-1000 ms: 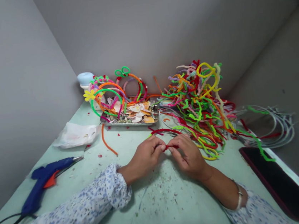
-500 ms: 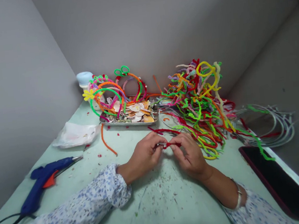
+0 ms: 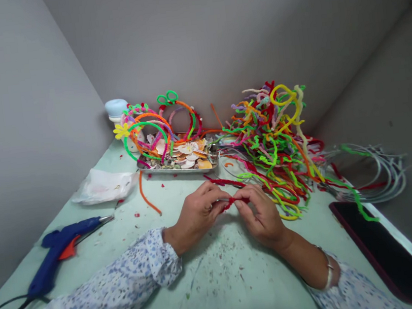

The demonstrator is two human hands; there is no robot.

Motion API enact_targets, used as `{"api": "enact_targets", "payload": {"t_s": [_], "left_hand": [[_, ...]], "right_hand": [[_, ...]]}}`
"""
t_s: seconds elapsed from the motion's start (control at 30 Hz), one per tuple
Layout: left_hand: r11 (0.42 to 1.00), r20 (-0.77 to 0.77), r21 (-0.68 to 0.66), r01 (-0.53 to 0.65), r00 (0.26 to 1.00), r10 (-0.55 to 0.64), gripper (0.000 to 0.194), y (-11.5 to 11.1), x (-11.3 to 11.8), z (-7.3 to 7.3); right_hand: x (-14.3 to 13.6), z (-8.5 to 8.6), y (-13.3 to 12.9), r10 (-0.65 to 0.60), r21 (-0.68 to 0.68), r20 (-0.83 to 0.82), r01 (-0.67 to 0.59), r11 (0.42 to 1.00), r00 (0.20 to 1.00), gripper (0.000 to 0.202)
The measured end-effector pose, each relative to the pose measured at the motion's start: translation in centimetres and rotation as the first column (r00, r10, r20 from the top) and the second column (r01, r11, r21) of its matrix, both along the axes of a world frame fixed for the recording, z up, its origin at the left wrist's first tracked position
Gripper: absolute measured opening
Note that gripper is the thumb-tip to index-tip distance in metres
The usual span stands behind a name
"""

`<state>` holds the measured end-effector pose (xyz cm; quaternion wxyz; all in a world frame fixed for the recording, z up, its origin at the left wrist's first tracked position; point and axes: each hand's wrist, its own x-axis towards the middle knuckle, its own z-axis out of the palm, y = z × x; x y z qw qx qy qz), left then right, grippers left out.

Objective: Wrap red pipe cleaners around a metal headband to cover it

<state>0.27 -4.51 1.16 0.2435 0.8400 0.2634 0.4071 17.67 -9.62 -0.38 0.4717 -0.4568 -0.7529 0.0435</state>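
Observation:
Between my hands, over the middle of the table, is a short red pipe cleaner (image 3: 231,200) that looks twisted around a thin wire or band. My left hand (image 3: 202,209) pinches its left end between thumb and fingers. From the other side, my right hand (image 3: 260,215) grips it with thumb and forefinger. The two sets of fingertips are close together, and part of the red piece is hidden in them. Just behind lies a loose dark red pipe cleaner (image 3: 226,181), leading toward a big heap of coloured pipe cleaners (image 3: 267,137).
A metal tray (image 3: 178,170) of seashells stands at the back, with pipe-cleaner headbands (image 3: 146,124) on it. At left lie a blue glue gun (image 3: 50,256) and a plastic bag (image 3: 104,186). At right are coiled bare hoops (image 3: 384,184) and a dark tablet-like device (image 3: 384,253).
My left hand has shifted slightly, its fingers now reaching further along the red piece. My right hand stays almost where it was.

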Motion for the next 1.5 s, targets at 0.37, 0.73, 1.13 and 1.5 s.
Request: {"api": "enact_targets", "payload": {"t_s": [0.37, 0.73, 1.13, 1.5], "left_hand": [[0.999, 0.012, 0.011, 0.048, 0.999, -0.048, 0.013, 0.09, -0.12, 0.04], [0.982, 0.064, -0.149, 0.112, 0.993, -0.103, 0.013, -0.14, -0.34, 0.34], [0.851, 0.161, -0.511, 0.123, 0.986, -0.046, 0.014, -0.74, 0.23, 0.82], [0.822, 0.093, -0.562, 0.086, 0.995, -0.041, 0.021, -0.58, 0.14, 0.80]], "right_hand": [[-0.01, -0.12, 0.11, 0.011, 0.008, -0.008, -0.011, 1.000, 1.000, 0.012], [-0.02, -0.05, 0.00, 0.021, 0.030, 0.033, -0.022, 0.999, 0.999, 0.013], [0.10, -0.19, 0.18, 0.003, 0.044, 0.093, -0.007, 0.999, 0.996, 0.012], [-0.08, -0.25, 0.24, -0.016, 0.032, 0.074, 0.013, 0.999, 0.997, 0.011]]}}
